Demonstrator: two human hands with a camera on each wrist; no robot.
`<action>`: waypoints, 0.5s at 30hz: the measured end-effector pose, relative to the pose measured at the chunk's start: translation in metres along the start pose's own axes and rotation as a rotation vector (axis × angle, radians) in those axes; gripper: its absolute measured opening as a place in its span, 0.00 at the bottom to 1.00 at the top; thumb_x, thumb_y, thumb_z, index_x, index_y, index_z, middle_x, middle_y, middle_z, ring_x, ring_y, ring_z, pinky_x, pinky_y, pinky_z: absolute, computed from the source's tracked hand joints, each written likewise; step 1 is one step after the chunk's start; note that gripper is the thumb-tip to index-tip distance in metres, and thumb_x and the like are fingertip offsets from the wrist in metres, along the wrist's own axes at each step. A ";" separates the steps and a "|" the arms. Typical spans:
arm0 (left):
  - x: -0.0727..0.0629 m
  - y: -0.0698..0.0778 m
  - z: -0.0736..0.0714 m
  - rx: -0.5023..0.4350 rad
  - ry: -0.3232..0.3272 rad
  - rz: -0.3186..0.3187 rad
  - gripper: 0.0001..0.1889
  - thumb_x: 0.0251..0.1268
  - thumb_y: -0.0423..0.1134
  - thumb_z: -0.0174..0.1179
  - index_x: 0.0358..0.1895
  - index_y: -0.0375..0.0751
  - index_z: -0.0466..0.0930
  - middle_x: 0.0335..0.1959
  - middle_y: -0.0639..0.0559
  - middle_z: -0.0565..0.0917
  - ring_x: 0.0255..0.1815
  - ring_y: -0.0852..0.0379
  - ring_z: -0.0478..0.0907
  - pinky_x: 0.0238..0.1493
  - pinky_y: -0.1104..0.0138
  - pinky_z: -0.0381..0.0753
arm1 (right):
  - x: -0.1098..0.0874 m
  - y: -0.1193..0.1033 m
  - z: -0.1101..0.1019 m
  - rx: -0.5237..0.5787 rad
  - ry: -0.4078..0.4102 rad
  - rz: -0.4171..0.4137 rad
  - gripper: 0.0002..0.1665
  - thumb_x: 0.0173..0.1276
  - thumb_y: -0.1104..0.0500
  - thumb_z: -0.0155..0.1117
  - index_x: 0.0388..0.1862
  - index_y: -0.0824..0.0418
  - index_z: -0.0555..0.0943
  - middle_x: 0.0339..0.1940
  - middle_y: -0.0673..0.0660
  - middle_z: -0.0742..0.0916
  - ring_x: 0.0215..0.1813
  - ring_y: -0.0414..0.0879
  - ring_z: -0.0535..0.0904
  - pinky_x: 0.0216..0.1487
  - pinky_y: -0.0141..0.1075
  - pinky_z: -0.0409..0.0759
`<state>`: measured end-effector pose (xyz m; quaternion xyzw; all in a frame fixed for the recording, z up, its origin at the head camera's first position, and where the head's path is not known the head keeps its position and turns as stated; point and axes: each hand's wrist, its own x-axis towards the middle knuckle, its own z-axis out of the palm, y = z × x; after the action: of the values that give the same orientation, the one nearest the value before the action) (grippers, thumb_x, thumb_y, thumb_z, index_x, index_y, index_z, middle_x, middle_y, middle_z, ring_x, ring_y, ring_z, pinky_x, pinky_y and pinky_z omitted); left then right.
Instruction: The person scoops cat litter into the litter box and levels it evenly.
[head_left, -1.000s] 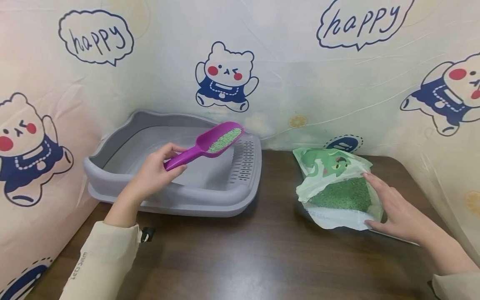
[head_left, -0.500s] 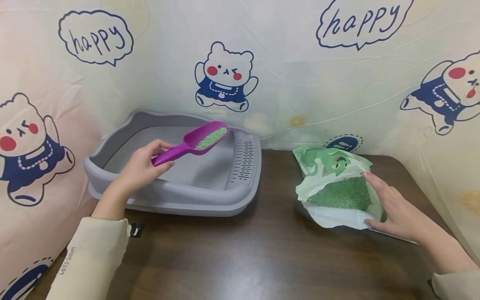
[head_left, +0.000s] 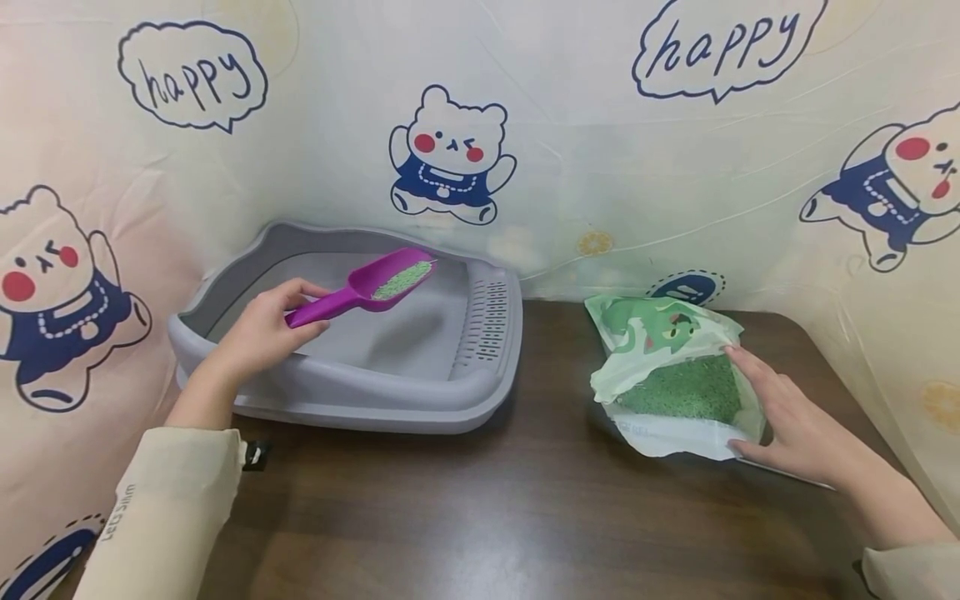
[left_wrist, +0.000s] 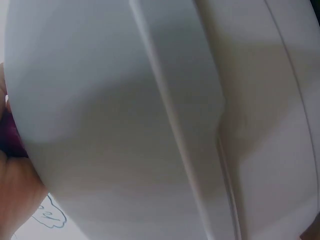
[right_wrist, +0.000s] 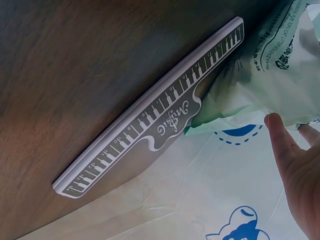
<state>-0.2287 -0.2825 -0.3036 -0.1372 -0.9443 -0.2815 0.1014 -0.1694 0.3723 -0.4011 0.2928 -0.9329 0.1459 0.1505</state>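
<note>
My left hand (head_left: 262,329) grips the handle of a purple scoop (head_left: 375,271), which carries green pellet litter (head_left: 403,280). The scoop is held over the inside of a grey litter box (head_left: 360,392), casting a shadow on its floor. In the left wrist view the box's outer wall (left_wrist: 110,110) fills most of the picture; a bit of the hand and purple handle shows at the left edge. On the right, my right hand (head_left: 802,425) rests against the side of an opened green-and-white litter bag (head_left: 637,433) with green pellets inside, its fingers fairly straight.
A slotted ledge (head_left: 487,321) runs along the litter box's right side. Beside the bag, a piano-keyboard-patterned ruler (right_wrist: 150,112) lies on the dark wooden table (head_left: 480,508). Printed cloth walls (head_left: 555,167) stand behind and at both sides.
My left hand has carried the loaded scoop leftward, from near the slotted ledge to over the middle of the litter box. The right hand and the bag have stayed almost still.
</note>
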 end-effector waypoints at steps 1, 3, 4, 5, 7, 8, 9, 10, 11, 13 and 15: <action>0.000 -0.002 -0.001 0.002 0.001 -0.005 0.21 0.60 0.36 0.69 0.57 0.40 0.77 0.32 0.40 0.84 0.24 0.60 0.70 0.24 0.68 0.67 | 0.000 0.000 0.000 0.000 -0.001 0.002 0.77 0.36 0.57 0.86 0.82 0.58 0.47 0.80 0.64 0.59 0.80 0.35 0.48 0.67 0.14 0.35; -0.001 -0.006 -0.004 0.002 0.001 -0.014 0.21 0.61 0.36 0.69 0.57 0.39 0.76 0.32 0.40 0.84 0.23 0.60 0.69 0.23 0.68 0.67 | 0.000 0.000 0.000 -0.002 -0.004 0.002 0.77 0.36 0.57 0.85 0.82 0.58 0.47 0.80 0.64 0.59 0.80 0.36 0.49 0.67 0.14 0.35; -0.001 -0.007 -0.005 0.005 0.002 -0.020 0.21 0.61 0.36 0.69 0.57 0.39 0.76 0.32 0.40 0.84 0.23 0.60 0.69 0.23 0.67 0.67 | 0.000 0.000 0.000 -0.003 -0.004 0.001 0.77 0.36 0.57 0.86 0.82 0.58 0.47 0.80 0.64 0.59 0.80 0.35 0.48 0.67 0.14 0.35; -0.002 -0.009 -0.007 0.009 0.000 -0.025 0.21 0.61 0.37 0.68 0.57 0.40 0.76 0.31 0.41 0.84 0.23 0.59 0.69 0.23 0.67 0.67 | 0.000 0.000 0.000 -0.004 -0.002 0.000 0.77 0.36 0.57 0.86 0.82 0.58 0.48 0.80 0.64 0.59 0.80 0.35 0.48 0.67 0.14 0.35; -0.002 -0.011 -0.009 0.019 -0.005 -0.037 0.21 0.62 0.37 0.68 0.57 0.40 0.76 0.31 0.41 0.84 0.23 0.59 0.69 0.23 0.66 0.66 | 0.000 0.000 0.000 -0.001 0.007 0.003 0.78 0.35 0.57 0.86 0.82 0.58 0.48 0.80 0.64 0.60 0.80 0.32 0.47 0.67 0.13 0.36; -0.002 -0.013 -0.011 0.022 -0.010 -0.040 0.21 0.62 0.38 0.68 0.57 0.40 0.76 0.32 0.42 0.84 0.23 0.59 0.69 0.24 0.66 0.66 | 0.000 0.001 0.001 -0.001 0.008 0.001 0.78 0.35 0.57 0.86 0.82 0.58 0.48 0.80 0.64 0.60 0.80 0.31 0.47 0.67 0.13 0.36; -0.002 -0.014 -0.012 0.026 -0.015 -0.045 0.20 0.62 0.38 0.68 0.57 0.41 0.76 0.32 0.41 0.84 0.23 0.58 0.69 0.23 0.66 0.67 | 0.000 0.001 0.001 0.001 0.011 0.003 0.78 0.34 0.58 0.86 0.82 0.58 0.48 0.80 0.64 0.61 0.79 0.29 0.46 0.67 0.13 0.37; -0.002 -0.015 -0.013 0.030 -0.019 -0.047 0.20 0.62 0.38 0.68 0.57 0.41 0.76 0.32 0.41 0.84 0.23 0.58 0.69 0.24 0.66 0.67 | 0.000 0.001 0.001 0.000 0.012 0.001 0.78 0.34 0.58 0.86 0.82 0.58 0.48 0.79 0.64 0.61 0.79 0.29 0.46 0.67 0.13 0.37; -0.001 -0.016 -0.014 0.032 -0.023 -0.048 0.20 0.62 0.37 0.68 0.57 0.40 0.76 0.33 0.41 0.84 0.23 0.58 0.70 0.24 0.66 0.67 | 0.000 0.001 0.001 -0.001 0.013 0.000 0.78 0.34 0.58 0.86 0.81 0.58 0.48 0.79 0.64 0.61 0.79 0.29 0.46 0.67 0.13 0.37; -0.001 -0.019 -0.016 0.038 -0.026 -0.046 0.20 0.62 0.36 0.68 0.57 0.40 0.76 0.34 0.40 0.85 0.23 0.58 0.70 0.24 0.66 0.67 | 0.000 0.001 0.001 -0.003 0.015 -0.003 0.78 0.34 0.58 0.86 0.81 0.58 0.49 0.79 0.64 0.61 0.79 0.29 0.46 0.67 0.13 0.37; 0.001 -0.022 -0.017 0.042 -0.027 -0.045 0.20 0.61 0.36 0.68 0.57 0.39 0.76 0.34 0.39 0.85 0.22 0.59 0.70 0.24 0.66 0.68 | 0.000 0.001 0.001 -0.002 0.019 -0.004 0.78 0.34 0.58 0.87 0.81 0.58 0.49 0.79 0.65 0.61 0.78 0.27 0.46 0.67 0.13 0.38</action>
<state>-0.2343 -0.3093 -0.3007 -0.1176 -0.9541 -0.2619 0.0851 -0.1702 0.3723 -0.4017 0.2932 -0.9309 0.1476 0.1602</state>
